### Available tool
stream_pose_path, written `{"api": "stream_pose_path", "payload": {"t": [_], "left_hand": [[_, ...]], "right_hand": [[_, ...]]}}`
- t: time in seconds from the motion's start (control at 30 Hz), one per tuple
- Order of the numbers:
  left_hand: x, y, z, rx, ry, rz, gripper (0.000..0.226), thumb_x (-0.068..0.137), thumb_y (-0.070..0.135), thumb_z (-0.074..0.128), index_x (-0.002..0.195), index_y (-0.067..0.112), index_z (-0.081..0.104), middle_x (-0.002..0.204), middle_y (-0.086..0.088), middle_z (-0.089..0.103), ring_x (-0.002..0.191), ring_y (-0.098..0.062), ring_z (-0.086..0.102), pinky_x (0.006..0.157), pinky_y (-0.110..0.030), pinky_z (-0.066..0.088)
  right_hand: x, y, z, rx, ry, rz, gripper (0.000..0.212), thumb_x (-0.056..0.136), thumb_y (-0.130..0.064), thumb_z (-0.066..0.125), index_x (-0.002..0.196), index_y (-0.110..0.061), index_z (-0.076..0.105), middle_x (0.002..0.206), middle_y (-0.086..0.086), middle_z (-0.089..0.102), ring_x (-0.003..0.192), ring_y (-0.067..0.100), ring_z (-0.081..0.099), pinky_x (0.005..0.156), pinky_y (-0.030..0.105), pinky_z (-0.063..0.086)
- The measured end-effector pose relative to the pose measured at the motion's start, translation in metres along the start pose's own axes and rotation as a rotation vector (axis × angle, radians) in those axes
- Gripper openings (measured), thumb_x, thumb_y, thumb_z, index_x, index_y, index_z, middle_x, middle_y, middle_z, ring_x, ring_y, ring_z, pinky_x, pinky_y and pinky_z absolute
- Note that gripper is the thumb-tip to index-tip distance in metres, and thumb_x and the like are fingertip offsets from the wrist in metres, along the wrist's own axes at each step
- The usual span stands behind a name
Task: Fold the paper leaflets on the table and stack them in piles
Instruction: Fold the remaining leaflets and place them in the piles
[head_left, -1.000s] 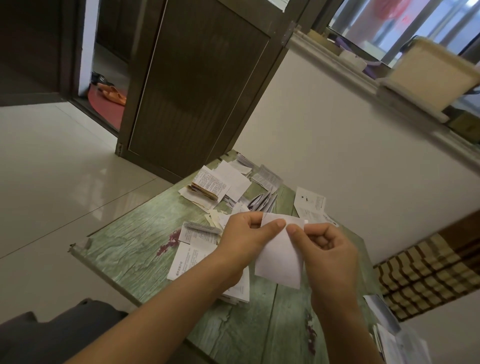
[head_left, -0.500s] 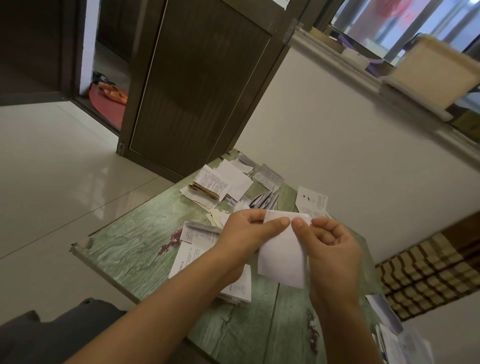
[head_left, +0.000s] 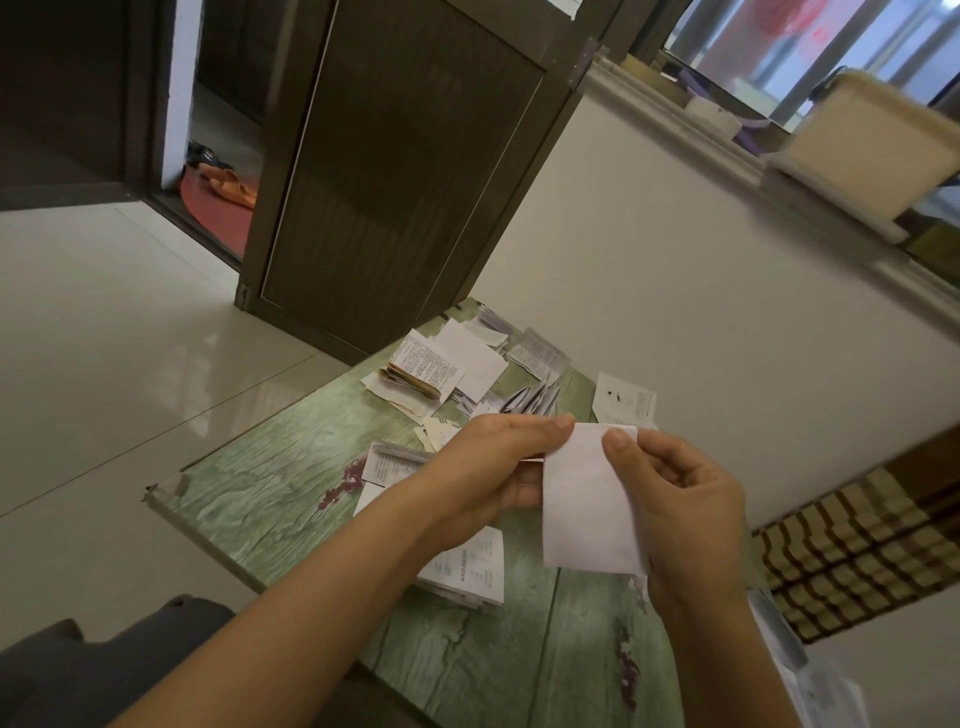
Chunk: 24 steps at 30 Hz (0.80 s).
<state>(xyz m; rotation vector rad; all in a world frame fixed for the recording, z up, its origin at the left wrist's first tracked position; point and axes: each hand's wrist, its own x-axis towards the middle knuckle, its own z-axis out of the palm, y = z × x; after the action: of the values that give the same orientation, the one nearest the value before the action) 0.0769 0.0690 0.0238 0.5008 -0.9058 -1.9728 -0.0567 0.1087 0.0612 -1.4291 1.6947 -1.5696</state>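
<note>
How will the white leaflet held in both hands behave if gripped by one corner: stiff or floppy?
Probably floppy: the leaflet is a thin sheet that hangs straight down from where the left hand and right hand pinch its top edge. Likely very light, since two pinches alone carry it. Easily creased, judging by the folded leaflets on the table.

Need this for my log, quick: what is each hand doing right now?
Left hand: pinches the top left edge of the white leaflet, held above the table.
Right hand: pinches the same leaflet's top right edge.
</note>
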Motion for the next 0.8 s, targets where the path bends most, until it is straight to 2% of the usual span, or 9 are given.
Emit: {"api": "stream_pose_path", "payload": {"t": [0.13,0.27,0.43,0.63,0.8], "left_hand": [[-0.002,0.005,-0.003,-0.012,-0.049,-0.027,0.018,0.092,0.016,0.052,0.097,0.006,0.066,0.091,-0.009,0.072,0.086,-0.020,0.069,0.072,-0.027,0.058],[-0.002,0.001,-0.001,0.050,0.020,0.008,0.019,0.091,0.015,0.054,0.101,0.004,0.066,0.093,-0.010,0.072,0.084,-0.018,0.069,0.067,-0.023,0.058],[-0.001,-0.002,0.003,0.117,0.091,0.046,0.020,0.091,0.017,0.055,0.100,0.004,0.066,0.085,-0.006,0.072,0.075,-0.013,0.070,0.063,-0.019,0.056],[-0.005,0.001,0.009,0.241,0.185,0.153,0.020,0.093,0.018,0.054,0.077,0.013,0.063,0.058,0.009,0.066,0.051,0.000,0.063,0.048,-0.011,0.048],[-0.004,0.002,0.007,0.226,0.268,0.185,0.021,0.089,0.020,0.060,0.069,0.012,0.063,0.062,0.004,0.067,0.049,-0.001,0.062,0.046,-0.012,0.047]], "right_hand": [[0.001,0.000,-0.003,-0.015,-0.008,0.007,0.004,0.079,-0.016,0.070,0.076,-0.017,0.068,0.064,-0.006,0.069,0.055,0.007,0.061,0.054,0.029,0.052],[0.000,0.000,-0.002,-0.010,-0.002,-0.014,0.009,0.080,-0.017,0.069,0.071,-0.016,0.067,0.060,-0.004,0.066,0.057,0.012,0.060,0.054,0.031,0.050],[0.001,0.000,0.000,-0.022,0.005,-0.041,0.011,0.081,-0.017,0.069,0.071,-0.014,0.065,0.059,-0.003,0.063,0.053,0.007,0.056,0.052,0.027,0.047],[0.000,0.003,0.004,-0.011,0.040,-0.089,0.011,0.083,-0.014,0.067,0.072,-0.011,0.064,0.060,-0.004,0.059,0.051,0.002,0.052,0.047,0.016,0.045],[-0.001,0.004,0.009,0.029,0.055,-0.080,0.013,0.083,-0.014,0.066,0.071,-0.013,0.062,0.054,-0.011,0.060,0.049,0.000,0.051,0.046,0.014,0.044]]}}
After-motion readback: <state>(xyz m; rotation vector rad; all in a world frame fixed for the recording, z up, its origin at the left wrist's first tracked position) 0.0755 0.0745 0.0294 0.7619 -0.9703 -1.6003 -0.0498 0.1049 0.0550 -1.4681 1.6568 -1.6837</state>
